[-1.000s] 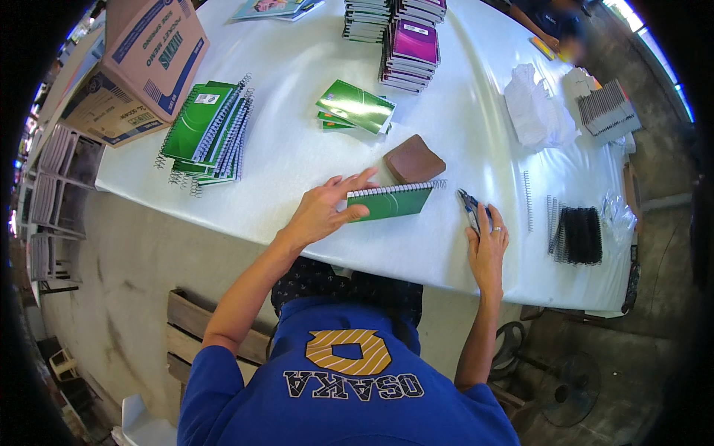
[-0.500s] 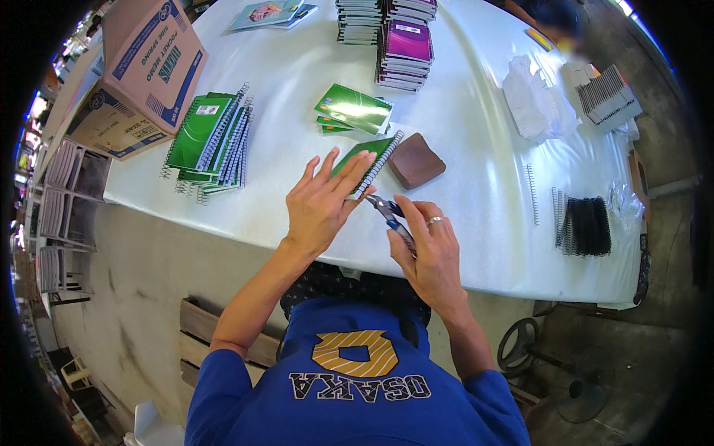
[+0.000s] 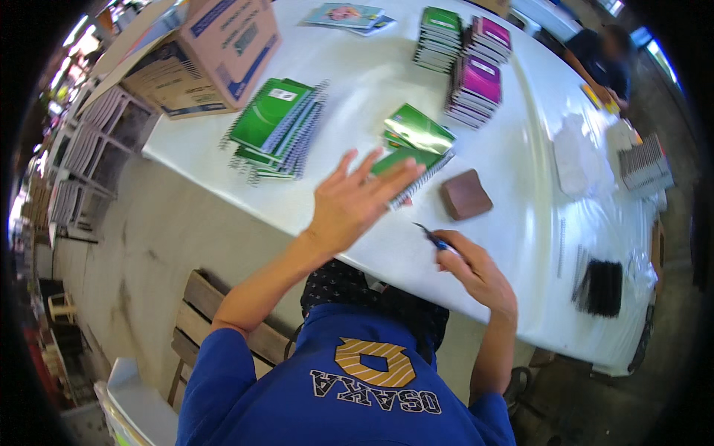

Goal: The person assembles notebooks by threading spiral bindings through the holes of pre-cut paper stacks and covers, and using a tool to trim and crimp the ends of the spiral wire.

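Observation:
My left hand [image 3: 349,204] is a little blurred, its fingers laid across a small green spiral notebook [image 3: 401,159] and its thumb largely hidden at the coil side; it appears to grip the notebook. In my right hand [image 3: 480,273] is a pair of blue-handled pliers [image 3: 433,236], dark jaws toward the notebook's lower end but apart from its coil. Just beyond the held notebook lie green notebooks or covers [image 3: 416,126]. To their right sits a brown block-like pad [image 3: 466,195].
Left, green spiral notebooks [image 3: 271,119] are piled near a cardboard box [image 3: 223,56]. Purple notebooks [image 3: 478,78] and green ones [image 3: 439,33] stand stacked at the back. Black coils [image 3: 599,288] and white plastic [image 3: 584,160] lie right. Another person [image 3: 601,63] is at the far right.
The pliers have come away from the notebook's coil end, toward me and to the right. The whole view has turned, so the table sits tilted. My left hand stays on the notebook.

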